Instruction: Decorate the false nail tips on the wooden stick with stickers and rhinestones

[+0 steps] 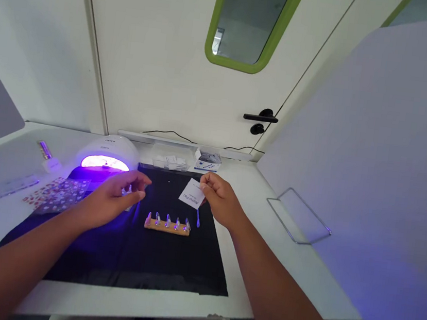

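Observation:
My right hand (pixel 221 198) pinches a corner of a white alcohol pad packet (pixel 190 193) with its printed face up. My left hand (pixel 113 198) hovers over the left part of the black mat (pixel 169 269), thumb and fingers apart with nothing visible between them. Partly hidden behind its fingers is a small pale item (pixel 127 190) that I cannot make out. Between my hands, nearer to me, a wooden strip (pixel 167 228) holds several nail tips standing in a row. A thin purple-blue stick (pixel 198 218) lies just below the packet.
A glowing nail lamp (pixel 116 144) stands at the back left. Behind the mat are a clear tray (pixel 170 161) with packets and an open small box (pixel 208 161). Patterned sheets (pixel 63 196) and a white bottle (pixel 51 163) lie left. A wire stand (pixel 300 217) flanks the right.

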The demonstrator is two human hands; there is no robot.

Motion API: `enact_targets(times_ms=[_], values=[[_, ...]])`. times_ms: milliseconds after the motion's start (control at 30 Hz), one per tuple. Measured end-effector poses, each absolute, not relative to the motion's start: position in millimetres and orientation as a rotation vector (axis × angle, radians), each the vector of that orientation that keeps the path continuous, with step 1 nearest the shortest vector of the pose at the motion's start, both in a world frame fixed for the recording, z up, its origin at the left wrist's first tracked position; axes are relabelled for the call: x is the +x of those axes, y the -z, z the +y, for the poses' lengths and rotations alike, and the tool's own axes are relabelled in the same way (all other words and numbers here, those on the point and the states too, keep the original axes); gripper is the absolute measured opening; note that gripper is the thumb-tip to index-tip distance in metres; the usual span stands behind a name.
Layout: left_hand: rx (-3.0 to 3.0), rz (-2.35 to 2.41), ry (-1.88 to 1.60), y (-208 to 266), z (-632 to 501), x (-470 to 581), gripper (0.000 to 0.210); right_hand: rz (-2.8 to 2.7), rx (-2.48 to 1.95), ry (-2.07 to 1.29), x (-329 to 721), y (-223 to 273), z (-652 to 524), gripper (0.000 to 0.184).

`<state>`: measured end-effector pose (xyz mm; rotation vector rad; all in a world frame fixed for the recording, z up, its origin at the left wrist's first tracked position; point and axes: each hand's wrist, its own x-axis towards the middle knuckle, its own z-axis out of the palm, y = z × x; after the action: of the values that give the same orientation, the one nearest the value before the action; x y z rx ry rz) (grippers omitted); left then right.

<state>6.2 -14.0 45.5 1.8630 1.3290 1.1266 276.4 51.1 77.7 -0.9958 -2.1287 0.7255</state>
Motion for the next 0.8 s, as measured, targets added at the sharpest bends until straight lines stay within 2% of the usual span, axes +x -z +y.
enact_targets(times_ms=[133,267,533,800], values=[[1.77,1.16,-1.13,-61,-25,35,0.026,-2.168,-0.92,-0.879,268,-77,31,0.012],[1.709,1.048,-1.08,-55,-24,58,0.025,-2.23,-0.883,-0.887,267,-74,20,0.011],[1.715,1.072,-1.026,-47,-30,68,0.021,-2.353,-0.834,-0.915,268,-71,13,0.01],[1.933,1.086,-0.798,-53,-44,66,0.016,-2.492,-0.724,-1.029,266,-68,3,0.015]])
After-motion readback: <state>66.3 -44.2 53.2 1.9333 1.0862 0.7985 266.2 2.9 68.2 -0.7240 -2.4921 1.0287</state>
